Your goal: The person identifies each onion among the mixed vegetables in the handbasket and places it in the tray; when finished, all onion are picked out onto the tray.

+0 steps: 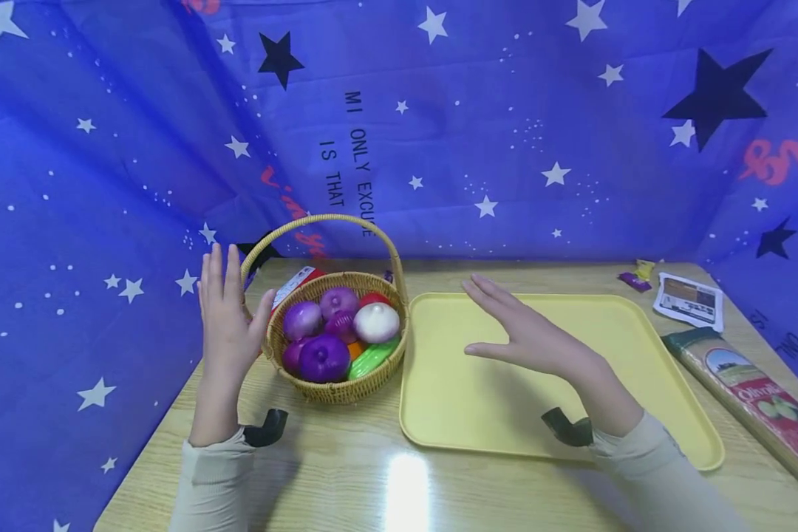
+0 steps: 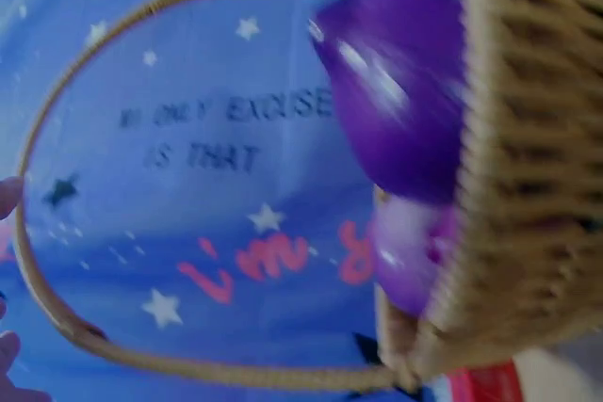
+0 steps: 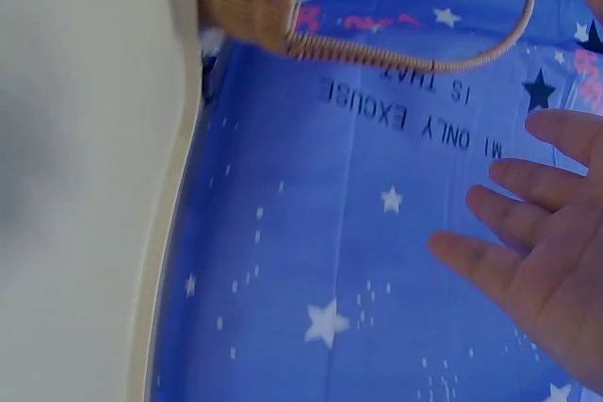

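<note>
A wicker basket (image 1: 346, 390) with a tall hooped handle (image 1: 326, 217) holds toy vegetables: several purple ones (image 1: 324, 358), a white bulb (image 1: 376, 323) and a green ridged piece (image 1: 374, 359). My left hand (image 1: 229, 325) is raised at the basket's left side, fingers straight and thumb apart, with nothing in it. In the left wrist view its fingertips show at the left edge, near the handle (image 2: 42, 120). Over the yellow tray (image 1: 439, 414) hovers my right hand (image 1: 532, 336), fingers extended and thumb spread, also holding nothing. Its palm and fingers (image 3: 509, 218) appear in the right wrist view.
Right of the tray lies a long package with a green end (image 1: 751, 391). Behind it are a white packet (image 1: 688, 301) and small purple and yellow wrappers (image 1: 635, 281). A red and white box (image 1: 299, 284) sits behind the basket. Blue star-printed cloth (image 1: 479, 148) encloses the table.
</note>
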The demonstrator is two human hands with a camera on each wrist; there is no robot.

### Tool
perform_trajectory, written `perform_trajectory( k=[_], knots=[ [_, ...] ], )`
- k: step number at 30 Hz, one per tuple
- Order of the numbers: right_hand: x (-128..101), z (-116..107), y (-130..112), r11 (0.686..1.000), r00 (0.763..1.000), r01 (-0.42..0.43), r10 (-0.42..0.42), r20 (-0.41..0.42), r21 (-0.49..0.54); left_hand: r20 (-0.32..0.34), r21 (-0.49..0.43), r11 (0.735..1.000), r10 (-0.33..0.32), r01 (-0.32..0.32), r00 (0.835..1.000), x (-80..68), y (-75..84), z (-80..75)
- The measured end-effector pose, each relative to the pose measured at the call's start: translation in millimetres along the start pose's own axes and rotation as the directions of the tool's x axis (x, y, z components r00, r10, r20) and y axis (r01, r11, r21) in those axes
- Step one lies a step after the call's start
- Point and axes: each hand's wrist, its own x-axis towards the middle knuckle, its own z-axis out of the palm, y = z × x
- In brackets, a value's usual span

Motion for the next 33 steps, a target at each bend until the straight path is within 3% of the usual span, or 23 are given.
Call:
perform_trajectory(
  k=[4,9,15,20,27,33],
  knots=[
    [24,9,-11,0.995,0.997,0.074,-0.074,-0.004,0.06,0.027,-0.059,0.995,-0.072,0.074,0.997,-3.5,-13.6,2.0],
    [61,26,-21,0.98,0.992,0.127,-0.129,-0.002,0.155,0.048,-0.068,0.989,-0.128,0.131,0.991,-5.8,-22.2,8.4],
    [99,49,-26,0.955,0.996,0.08,-0.09,0.021,0.287,-0.03,-0.085,0.987,-0.143,0.14,0.989,-5.7,-26.2,11.2],
    [122,69,-24,0.933,0.998,0.036,-0.054,0.041,0.358,-0.021,-0.091,0.986,-0.141,0.138,0.99,-6.5,-27.6,10.3],
    [138,89,-27,0.946,0.998,-0.024,0.004,0.062,0.324,-0.012,-0.118,0.978,-0.175,0.172,0.985,-8.7,-28.3,6.3],
    [147,97,-25,0.988,0.997,0.032,-0.042,0.062,0.151,0.004,-0.143,0.968,-0.21,0.209,0.978,-8.2,-30.2,4.8]
  ],
)
